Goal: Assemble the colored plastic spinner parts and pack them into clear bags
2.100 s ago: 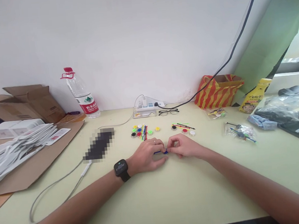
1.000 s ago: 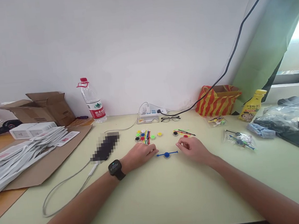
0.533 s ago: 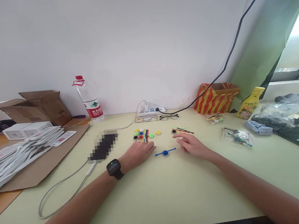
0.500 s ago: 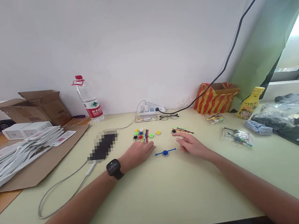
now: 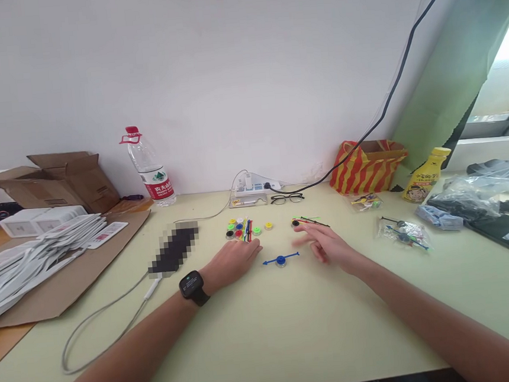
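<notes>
My left hand (image 5: 236, 260), with a black watch (image 5: 192, 284) on its wrist, rests palm down on the table. Its fingers are curled together, and I see nothing in them. Just ahead of it lie coloured discs and thin sticks, among them a green disc (image 5: 257, 230) and a red disc (image 5: 239, 233). Between my hands a blue arrow-shaped pointer (image 5: 281, 259) sits on a clear round base. My right hand (image 5: 326, 247) hovers to its right, open, fingers apart and the index finger blurred. Beyond that hand are several sticks (image 5: 313, 219) and a black disc (image 5: 295, 223).
A phone-like blurred dark object (image 5: 175, 251) with a cable lies left. At the back stand a water bottle (image 5: 156, 179), a power strip (image 5: 254, 185), glasses (image 5: 287, 199), a striped bag (image 5: 359, 170) and a yellow bottle (image 5: 426, 176). Packets of parts (image 5: 404, 234) lie to the right.
My right hand has shifted slightly to the right, and its fingers have spread apart. The left hand and the blue pointer stay in place; the view has shifted slightly.
</notes>
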A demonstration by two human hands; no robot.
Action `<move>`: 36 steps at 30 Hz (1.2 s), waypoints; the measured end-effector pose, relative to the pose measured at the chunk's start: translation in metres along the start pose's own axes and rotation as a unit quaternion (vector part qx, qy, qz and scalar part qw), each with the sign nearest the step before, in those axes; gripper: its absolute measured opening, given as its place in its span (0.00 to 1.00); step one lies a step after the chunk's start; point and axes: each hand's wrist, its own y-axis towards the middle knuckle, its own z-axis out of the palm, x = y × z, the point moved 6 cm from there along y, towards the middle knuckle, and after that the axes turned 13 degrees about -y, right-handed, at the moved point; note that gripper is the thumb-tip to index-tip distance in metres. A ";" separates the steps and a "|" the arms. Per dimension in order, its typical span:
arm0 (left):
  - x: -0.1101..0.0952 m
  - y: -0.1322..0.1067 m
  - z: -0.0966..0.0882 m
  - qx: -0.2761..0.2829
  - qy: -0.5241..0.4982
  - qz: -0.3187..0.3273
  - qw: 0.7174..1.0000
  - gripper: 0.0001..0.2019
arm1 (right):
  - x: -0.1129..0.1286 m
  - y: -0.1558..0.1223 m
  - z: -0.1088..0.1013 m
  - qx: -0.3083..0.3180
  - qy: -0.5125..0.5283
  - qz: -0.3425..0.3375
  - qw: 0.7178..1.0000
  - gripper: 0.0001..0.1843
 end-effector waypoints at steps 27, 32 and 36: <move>-0.005 -0.002 -0.004 -0.012 -0.028 0.025 0.999 0.17 | -0.018 0.029 -0.047 -0.187 -0.384 -0.203 0.881 0.18; -0.005 -0.001 -0.003 -0.005 -0.015 0.026 1.000 0.17 | -0.029 0.034 -0.041 -0.128 -0.382 -0.171 0.899 0.18; -0.005 -0.001 -0.003 -0.010 -0.025 0.031 0.999 0.16 | -0.027 0.034 -0.040 -0.124 -0.373 -0.169 0.904 0.16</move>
